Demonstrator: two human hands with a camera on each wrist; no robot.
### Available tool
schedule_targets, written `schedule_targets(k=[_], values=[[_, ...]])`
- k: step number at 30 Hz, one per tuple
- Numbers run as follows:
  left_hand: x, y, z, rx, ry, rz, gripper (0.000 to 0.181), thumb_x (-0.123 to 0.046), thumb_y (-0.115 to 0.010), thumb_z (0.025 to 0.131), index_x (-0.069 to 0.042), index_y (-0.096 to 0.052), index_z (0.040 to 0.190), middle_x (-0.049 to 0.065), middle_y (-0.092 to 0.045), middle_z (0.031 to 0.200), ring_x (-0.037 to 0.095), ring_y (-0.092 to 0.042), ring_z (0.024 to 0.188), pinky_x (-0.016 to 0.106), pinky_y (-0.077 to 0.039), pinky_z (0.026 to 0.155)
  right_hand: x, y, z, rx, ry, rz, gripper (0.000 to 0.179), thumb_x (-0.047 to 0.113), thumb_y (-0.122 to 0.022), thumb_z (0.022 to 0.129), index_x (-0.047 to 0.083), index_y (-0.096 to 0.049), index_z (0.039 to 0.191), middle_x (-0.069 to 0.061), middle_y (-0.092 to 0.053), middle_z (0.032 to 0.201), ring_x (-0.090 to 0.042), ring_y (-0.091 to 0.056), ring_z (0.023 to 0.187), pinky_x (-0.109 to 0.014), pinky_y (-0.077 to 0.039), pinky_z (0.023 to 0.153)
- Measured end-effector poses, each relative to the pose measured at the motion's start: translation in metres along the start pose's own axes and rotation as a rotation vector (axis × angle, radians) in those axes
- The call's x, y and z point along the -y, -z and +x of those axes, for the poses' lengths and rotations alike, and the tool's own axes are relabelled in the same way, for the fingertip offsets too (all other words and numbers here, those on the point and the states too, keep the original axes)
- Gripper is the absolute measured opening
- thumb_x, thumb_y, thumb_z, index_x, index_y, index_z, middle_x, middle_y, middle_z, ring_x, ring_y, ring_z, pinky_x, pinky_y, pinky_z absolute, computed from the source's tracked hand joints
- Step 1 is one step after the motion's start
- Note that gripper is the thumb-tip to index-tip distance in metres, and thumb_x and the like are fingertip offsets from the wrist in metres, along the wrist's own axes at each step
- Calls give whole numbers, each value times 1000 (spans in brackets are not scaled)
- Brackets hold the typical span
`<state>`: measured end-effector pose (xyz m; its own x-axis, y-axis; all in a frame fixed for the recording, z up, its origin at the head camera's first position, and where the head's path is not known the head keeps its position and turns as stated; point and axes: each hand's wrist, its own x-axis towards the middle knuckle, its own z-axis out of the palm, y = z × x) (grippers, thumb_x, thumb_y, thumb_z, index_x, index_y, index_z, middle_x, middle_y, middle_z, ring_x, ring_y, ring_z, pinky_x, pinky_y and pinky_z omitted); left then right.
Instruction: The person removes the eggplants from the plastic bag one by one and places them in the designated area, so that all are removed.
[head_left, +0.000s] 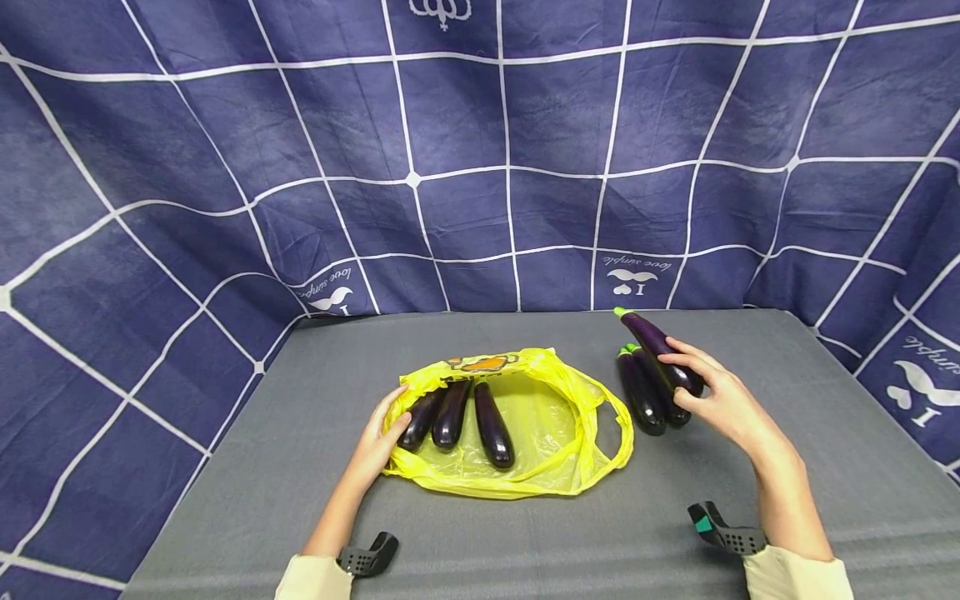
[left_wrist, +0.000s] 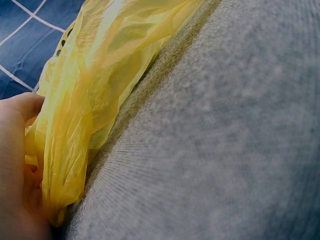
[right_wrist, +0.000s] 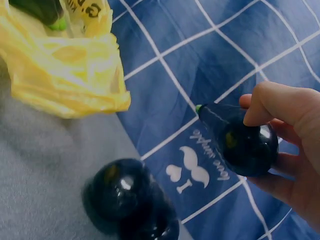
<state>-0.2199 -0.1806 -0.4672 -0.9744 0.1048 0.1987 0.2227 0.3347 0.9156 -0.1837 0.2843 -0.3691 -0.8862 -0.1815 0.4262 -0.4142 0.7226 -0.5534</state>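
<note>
A yellow plastic bag [head_left: 551, 486] lies on the grey table with its mouth spread wide. Three dark purple eggplants [head_left: 493, 427] rest inside it, two of them side by side near the left rim. My left hand [head_left: 377, 437] holds that left rim, thumb over the edge; bunched film shows against the hand in the left wrist view. On the right, my right hand [head_left: 716, 398] grips the thick end of another eggplant [right_wrist: 235, 142], its green stem tilted up and away. Beneath that one, two more eggplants [head_left: 640, 398] lie together on the table, partly covered by it.
The grey table [head_left: 315, 383] runs back to a blue curtain [head_left: 465, 217] with white grid lines, which also hangs along both sides. One loop handle [head_left: 621, 446] of the bag reaches right toward the loose eggplants.
</note>
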Motion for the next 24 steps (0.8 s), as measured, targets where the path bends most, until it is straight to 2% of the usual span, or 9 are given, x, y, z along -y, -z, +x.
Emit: schedule_targets(k=[10, 17, 24], values=[[1, 0, 0, -6, -14, -2, 46, -21, -51, 93, -12, -39, 136, 12, -36, 143, 27, -24, 135, 49, -14, 110, -25, -3, -5, -26, -62, -19, 43, -1, -56, 74, 7, -57, 117, -16, -41, 138, 26, -22, 114, 3, -17, 83], [1, -1, 1, -6, -36, 3, 45, -20, -50, 93, -11, -39, 136, 13, -36, 143, 29, -24, 134, 50, -15, 109, -39, -4, -10, -9, -126, -32, 43, 2, -55, 78, 7, -54, 120, -17, -38, 140, 23, -19, 119, 1, -15, 88], [1, 0, 1, -8, -20, -1, 46, -21, -51, 92, -12, -39, 136, 12, -36, 143, 27, -24, 134, 48, -15, 110, -54, -10, -15, -43, -109, -44, 43, 1, -56, 75, 4, -55, 118, -20, -41, 137, 28, -17, 114, -1, -16, 88]])
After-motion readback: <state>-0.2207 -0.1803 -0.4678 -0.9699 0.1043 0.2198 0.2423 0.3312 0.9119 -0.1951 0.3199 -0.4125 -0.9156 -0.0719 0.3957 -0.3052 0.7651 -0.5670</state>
